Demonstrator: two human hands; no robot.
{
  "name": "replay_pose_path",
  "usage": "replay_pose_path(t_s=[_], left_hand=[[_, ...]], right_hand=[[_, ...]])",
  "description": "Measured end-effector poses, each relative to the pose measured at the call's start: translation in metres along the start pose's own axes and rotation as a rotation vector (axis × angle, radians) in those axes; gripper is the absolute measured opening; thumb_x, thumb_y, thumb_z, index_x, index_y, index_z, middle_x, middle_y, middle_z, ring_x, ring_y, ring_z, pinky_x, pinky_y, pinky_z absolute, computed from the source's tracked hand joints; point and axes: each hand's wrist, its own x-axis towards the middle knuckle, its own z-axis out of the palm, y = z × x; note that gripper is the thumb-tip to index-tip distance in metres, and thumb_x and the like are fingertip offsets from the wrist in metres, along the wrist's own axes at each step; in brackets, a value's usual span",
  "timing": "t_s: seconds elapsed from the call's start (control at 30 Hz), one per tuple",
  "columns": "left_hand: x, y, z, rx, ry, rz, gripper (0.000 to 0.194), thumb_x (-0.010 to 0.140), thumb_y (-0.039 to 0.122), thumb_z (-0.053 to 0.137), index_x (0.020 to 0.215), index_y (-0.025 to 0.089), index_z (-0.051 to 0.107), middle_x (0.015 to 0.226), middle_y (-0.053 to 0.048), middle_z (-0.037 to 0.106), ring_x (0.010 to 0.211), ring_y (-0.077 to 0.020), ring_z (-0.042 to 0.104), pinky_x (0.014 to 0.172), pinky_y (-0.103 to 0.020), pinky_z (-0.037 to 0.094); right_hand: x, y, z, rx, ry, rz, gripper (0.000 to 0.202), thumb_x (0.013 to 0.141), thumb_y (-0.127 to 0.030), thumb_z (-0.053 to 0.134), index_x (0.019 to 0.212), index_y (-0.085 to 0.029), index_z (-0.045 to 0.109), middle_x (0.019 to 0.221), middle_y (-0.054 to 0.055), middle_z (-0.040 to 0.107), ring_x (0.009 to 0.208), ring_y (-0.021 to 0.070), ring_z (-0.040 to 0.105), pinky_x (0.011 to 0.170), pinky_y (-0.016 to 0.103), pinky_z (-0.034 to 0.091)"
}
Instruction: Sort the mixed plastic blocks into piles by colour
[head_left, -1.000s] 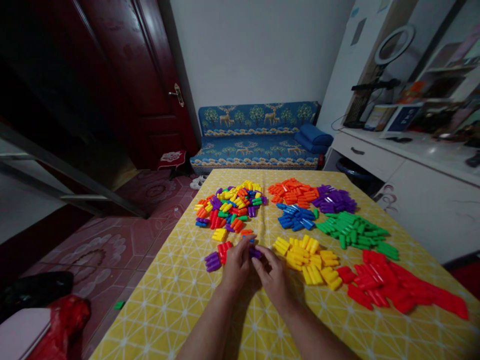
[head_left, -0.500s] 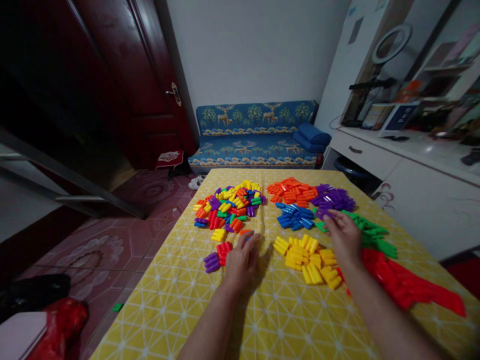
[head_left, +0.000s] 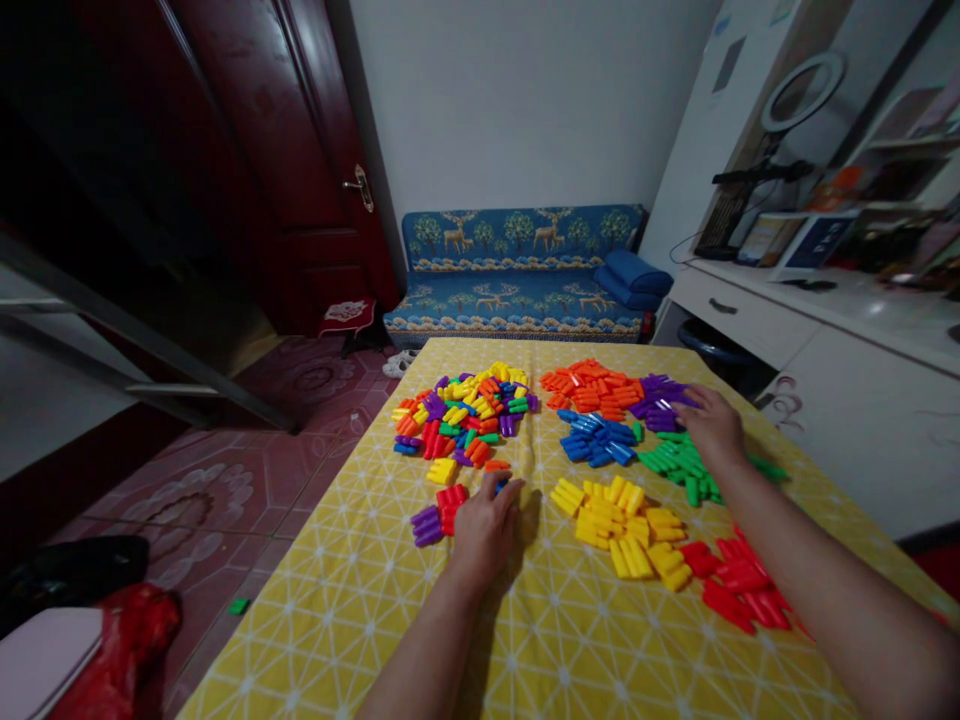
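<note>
Moved: right hand (head_left: 714,432) has gone from the near edge of the purple pile (head_left: 655,396) to its right side; left hand (head_left: 486,522) stays almost where it was.
Right hand: fingers partly spread and slightly bent, tips at the purple pile; whether they grip a piece I cannot tell.
Left hand: fingers loosely curved, a small gap by the thumb; a blue piece (head_left: 501,487) shows at the fingertips, held or merely covered, I cannot tell.
Loose pieces: left of the left hand lie a red piece (head_left: 451,508) and a purple piece (head_left: 426,526); farther off, a yellow piece (head_left: 441,471) and an orange piece (head_left: 496,465).
Mixed heap: far left of the table (head_left: 360,620), many colours together (head_left: 469,408).
Colour piles: on the right, orange pile (head_left: 591,388) far, blue pile (head_left: 598,438) nearer, green pile (head_left: 675,462) partly behind the right arm, yellow pile (head_left: 622,515) and red pile (head_left: 739,580) near.
Step in hand: apparently adding to or tidying the purple pile.
Next move: probably calls for lifting the right hand clear without dragging purple or green pieces, then bringing it back towards the blue piece, whose matching pile is close by.
</note>
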Motion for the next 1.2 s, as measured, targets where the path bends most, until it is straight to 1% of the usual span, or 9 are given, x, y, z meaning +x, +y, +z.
replay_pose_path(t_s=[0.1, 0.27, 0.37, 0.43, 0.63, 0.77, 0.9, 1.03, 1.2], left_hand=[[0.0, -0.002, 0.002, 0.008, 0.041, -0.089, 0.045, 0.087, 0.017, 0.051, 0.131, 0.029, 0.054, 0.142, -0.008, 0.05, 0.094, -0.0212, 0.066, 0.071, -0.031, 0.053], [-0.001, -0.004, 0.0, 0.04, 0.078, -0.174, 0.05, 0.085, 0.017, 0.054, 0.133, 0.025, 0.051, 0.142, -0.011, 0.05, 0.102, -0.0277, 0.064, 0.072, -0.036, 0.052], [0.0, -0.004, -0.004, 0.04, 0.113, -0.229, 0.048, 0.084, 0.016, 0.055, 0.131, 0.023, 0.053, 0.133, -0.013, 0.058, 0.098, -0.0267, 0.064, 0.07, -0.033, 0.05], [0.0, -0.003, -0.007, 0.014, 0.127, -0.252, 0.044, 0.084, 0.016, 0.055, 0.128, 0.024, 0.055, 0.124, -0.012, 0.063, 0.091, -0.0241, 0.065, 0.067, -0.03, 0.048], [-0.003, -0.002, -0.007, -0.359, 0.095, -0.059, 0.042, 0.081, 0.017, 0.061, 0.122, 0.025, 0.06, 0.112, -0.006, 0.066, 0.078, -0.0153, 0.063, 0.066, -0.026, 0.05], [-0.004, 0.0, -0.004, -0.566, 0.069, 0.047, 0.043, 0.073, 0.007, 0.062, 0.115, 0.02, 0.065, 0.109, -0.007, 0.068, 0.088, -0.0166, 0.064, 0.075, -0.027, 0.052], [-0.005, 0.005, -0.004, -0.582, 0.025, 0.007, 0.043, 0.072, 0.012, 0.068, 0.115, 0.018, 0.066, 0.104, -0.007, 0.072, 0.089, -0.0191, 0.066, 0.077, -0.029, 0.053], [-0.007, 0.006, -0.007, -0.526, -0.045, 0.088, 0.032, 0.08, 0.022, 0.065, 0.112, 0.021, 0.067, 0.096, -0.003, 0.073, 0.084, -0.017, 0.066, 0.073, -0.026, 0.051], [-0.004, -0.008, -0.012, -0.243, 0.181, 0.122, 0.023, 0.088, 0.025, 0.054, 0.106, 0.021, 0.069, 0.086, -0.005, 0.072, 0.081, -0.0181, 0.065, 0.076, -0.031, 0.048]], right_hand=[[-0.055, -0.042, 0.016, 0.194, -0.163, 0.098, 0.046, 0.068, -0.036, 0.067, 0.109, -0.015, 0.062, 0.111, 0.016, 0.069, 0.085, 0.025, 0.07, 0.061, 0.032, 0.056], [-0.181, -0.112, 0.036, 0.372, -0.54, 0.208, 0.032, 0.077, -0.034, 0.061, 0.105, -0.02, 0.063, 0.105, 0.009, 0.071, 0.076, 0.0196, 0.071, 0.064, 0.031, 0.056], [-0.236, -0.122, 0.048, 0.392, -0.624, 0.236, 0.029, 0.078, -0.033, 0.058, 0.103, -0.021, 0.063, 0.101, 0.008, 0.072, 0.072, 0.0184, 0.071, 0.066, 0.032, 0.057], [-0.255, -0.119, 0.055, 0.383, -0.628, 0.249, 0.026, 0.078, -0.032, 0.056, 0.102, -0.023, 0.063, 0.1, 0.006, 0.072, 0.073, 0.0185, 0.071, 0.069, 0.034, 0.058], [-0.263, -0.108, 0.06, 0.327, -0.538, 0.161, 0.043, 0.084, -0.036, 0.055, 0.126, -0.029, 0.051, 0.112, 0.005, 0.068, 0.074, 0.0178, 0.069, 0.068, 0.033, 0.058], [-0.258, -0.109, 0.055, 0.278, -0.53, 0.143, 0.045, 0.086, -0.04, 0.055, 0.128, -0.024, 0.05, 0.078, 0.001, 0.068, 0.069, 0.0192, 0.067, 0.065, 0.032, 0.056], [-0.255, -0.108, 0.053, 0.235, -0.501, 0.165, 0.035, 0.086, -0.041, 0.056, 0.115, -0.023, 0.058, 0.084, 0.003, 0.07, 0.076, 0.0207, 0.068, 0.069, 0.033, 0.057], [-0.247, -0.109, 0.053, 0.231, -0.518, 0.09, 0.027, 0.086, -0.039, 0.056, 0.106, -0.022, 0.062, 0.097, 0.007, 0.07, 0.087, 0.0214, 0.068, 0.077, 0.035, 0.056], [-0.193, -0.108, 0.045, -0.026, -0.309, -0.195, 0.023, 0.085, -0.037, 0.058, 0.1, -0.02, 0.065, 0.09, 0.007, 0.066, 0.072, 0.0189, 0.061, 0.067, 0.032, 0.053]])
